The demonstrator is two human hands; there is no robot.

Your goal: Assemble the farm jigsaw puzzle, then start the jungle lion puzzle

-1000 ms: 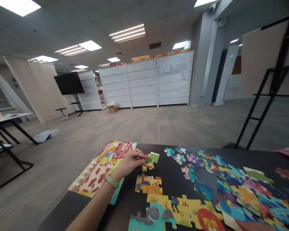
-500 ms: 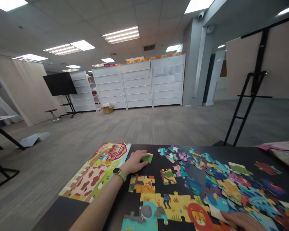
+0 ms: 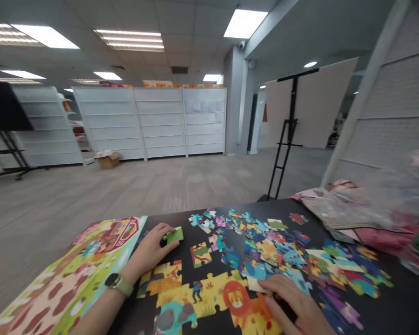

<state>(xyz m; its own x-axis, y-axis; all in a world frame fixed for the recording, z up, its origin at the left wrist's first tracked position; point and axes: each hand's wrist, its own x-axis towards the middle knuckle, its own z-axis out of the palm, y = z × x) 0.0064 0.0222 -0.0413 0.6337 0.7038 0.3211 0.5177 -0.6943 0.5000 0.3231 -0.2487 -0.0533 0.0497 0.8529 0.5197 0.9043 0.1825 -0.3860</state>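
Note:
My left hand (image 3: pixel 154 247), with a watch on its wrist, pinches a green puzzle piece (image 3: pixel 175 235) just above the black table. Below it lies a joined section of yellow jigsaw puzzle (image 3: pixel 209 289) showing a lion, an elephant and a spotted cat. My right hand (image 3: pixel 293 302) is at the lion's right side, its fingers curled on a pale cream-edged puzzle piece (image 3: pixel 254 284); the fingertips partly cover it. A loose piece with a green and brown pattern (image 3: pixel 200 254) rests between the hands.
Many loose puzzle pieces (image 3: pixel 268 246) spread across the middle and right of the table. A farm picture sheet (image 3: pixel 73 274) with a cow lies at left. Plastic wrapping and pink bags (image 3: pixel 363 214) are heaped at right. Beyond stand an easel (image 3: pixel 286 139) and white shelves (image 3: pixel 160 123).
The view has swung to the right, bringing more loose pieces and the plastic heap into sight. My right hand shows more fully beside the lion. My left hand still has the green piece.

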